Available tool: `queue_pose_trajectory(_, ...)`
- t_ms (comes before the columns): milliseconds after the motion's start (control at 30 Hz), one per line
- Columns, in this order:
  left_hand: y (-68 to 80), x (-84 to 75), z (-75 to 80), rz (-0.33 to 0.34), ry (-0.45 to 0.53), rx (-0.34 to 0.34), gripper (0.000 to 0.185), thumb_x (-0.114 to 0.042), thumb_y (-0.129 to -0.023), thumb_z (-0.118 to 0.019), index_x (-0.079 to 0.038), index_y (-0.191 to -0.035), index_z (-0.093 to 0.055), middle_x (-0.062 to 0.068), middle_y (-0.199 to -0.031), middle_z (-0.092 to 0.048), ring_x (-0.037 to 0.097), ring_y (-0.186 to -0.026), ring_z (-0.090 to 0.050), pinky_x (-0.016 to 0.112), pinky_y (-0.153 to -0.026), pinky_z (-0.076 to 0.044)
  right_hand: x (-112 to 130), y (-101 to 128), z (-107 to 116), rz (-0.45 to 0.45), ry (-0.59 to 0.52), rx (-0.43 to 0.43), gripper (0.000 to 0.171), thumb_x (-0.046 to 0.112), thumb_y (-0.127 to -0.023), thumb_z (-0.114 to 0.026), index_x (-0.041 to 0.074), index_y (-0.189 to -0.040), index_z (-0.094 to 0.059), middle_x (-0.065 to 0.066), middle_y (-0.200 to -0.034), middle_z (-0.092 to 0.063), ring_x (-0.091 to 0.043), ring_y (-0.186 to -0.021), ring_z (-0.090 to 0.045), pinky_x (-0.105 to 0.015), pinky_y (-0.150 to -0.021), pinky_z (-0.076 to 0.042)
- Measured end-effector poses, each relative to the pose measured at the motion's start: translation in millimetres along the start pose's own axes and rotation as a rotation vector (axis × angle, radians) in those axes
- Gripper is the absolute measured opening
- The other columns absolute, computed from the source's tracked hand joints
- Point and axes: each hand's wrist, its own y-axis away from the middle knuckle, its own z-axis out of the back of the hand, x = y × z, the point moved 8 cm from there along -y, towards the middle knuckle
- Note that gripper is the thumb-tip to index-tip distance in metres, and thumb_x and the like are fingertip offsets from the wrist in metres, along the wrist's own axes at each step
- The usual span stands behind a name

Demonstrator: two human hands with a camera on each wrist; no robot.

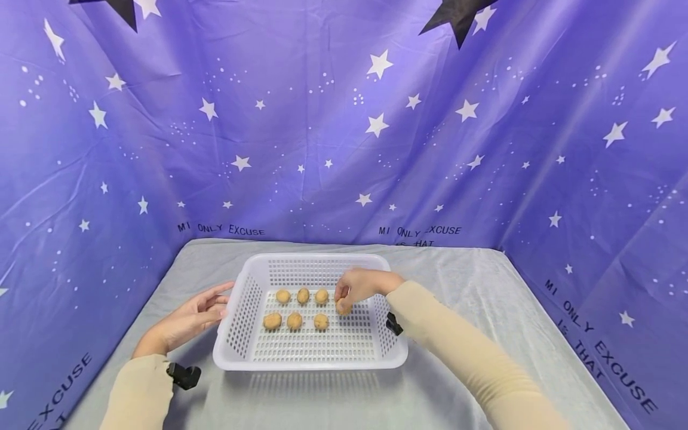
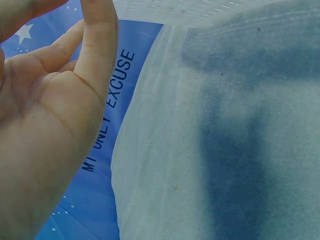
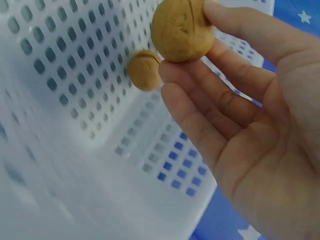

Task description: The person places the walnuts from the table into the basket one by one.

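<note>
A white perforated basket (image 1: 309, 364) stands on the grey cloth. Six walnuts lie in it in two rows, the back row starting at a walnut (image 1: 283, 296) and the front row at a walnut (image 1: 272, 321). My right hand (image 1: 357, 286) reaches inside and pinches a seventh walnut (image 1: 343, 307) just right of the rows. In the right wrist view its fingers (image 3: 200, 95) and thumb grip the walnut (image 3: 180, 30) above the basket floor (image 3: 60, 100), with another walnut (image 3: 145, 70) behind. My left hand (image 1: 199, 313) lies with straight fingers against the basket's left rim.
The grey cloth-covered table (image 1: 473, 286) is ringed by a purple star-printed backdrop (image 1: 344, 131) on three sides. In the left wrist view the left hand (image 2: 60, 75) hovers over the cloth (image 2: 225, 150), near the basket edge (image 2: 190, 10).
</note>
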Motion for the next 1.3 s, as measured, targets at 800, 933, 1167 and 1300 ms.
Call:
queue_pose_trajectory(800, -4.5, -0.9, -4.8, -0.012, -0.003, 0.029, 0.064, 0.005, -0.103, -0.046, 0.005, -0.157, -0.012, 0.028, -0.141, -0.044, 0.024, -0.122, -0.057, 0.034, -0.102, -0.048, -11, -9, -30, -0.122, 0.01, 0.042, 0.015, 0.026, -0.086, -0.082, 0.019, -0.096, -0.075, 0.009, -0.101, -0.071, -0.009, -0.099, -0.062, -0.031, -0.092, -0.05)
queue_pose_trajectory(933, -5.2, 1.1, -4.1, -0.003, -0.007, 0.027, 0.065, 0.004, -0.103, -0.047, 0.005, -0.157, -0.011, 0.028, -0.141, -0.044, 0.025, -0.121, -0.058, 0.033, -0.101, -0.048, -9, -7, -29, -0.12, 0.01, 0.051, 0.019, 0.027, -0.086, -0.081, 0.017, -0.101, -0.075, 0.006, -0.106, -0.071, -0.012, -0.104, -0.062, -0.033, -0.095, -0.049)
queue_pose_trajectory(1167, -3.0, 2.5, -2.7, 0.0, -0.025, 0.025, 0.065, 0.003, -0.103, -0.048, 0.003, -0.158, -0.012, 0.025, -0.139, -0.045, 0.023, -0.119, -0.059, 0.031, -0.101, -0.048, -4, 5, -10, -0.114, -0.001, 0.036, 0.036, 0.03, -0.084, -0.081, 0.015, -0.115, -0.072, 0.006, -0.112, -0.069, -0.013, -0.107, -0.062, -0.036, -0.097, -0.049)
queue_pose_trajectory(1300, 0.1, 0.8, -2.5, -0.011, -0.023, 0.026, 0.065, 0.003, -0.103, -0.047, 0.003, -0.158, -0.012, 0.025, -0.139, -0.046, 0.022, -0.119, -0.059, 0.03, -0.101, -0.047, 1, 17, 9, -0.074, 0.002, 0.006, 0.032, 0.029, -0.087, -0.079, 0.016, -0.116, -0.072, 0.007, -0.11, -0.069, -0.013, -0.106, -0.062, -0.036, -0.096, -0.049)
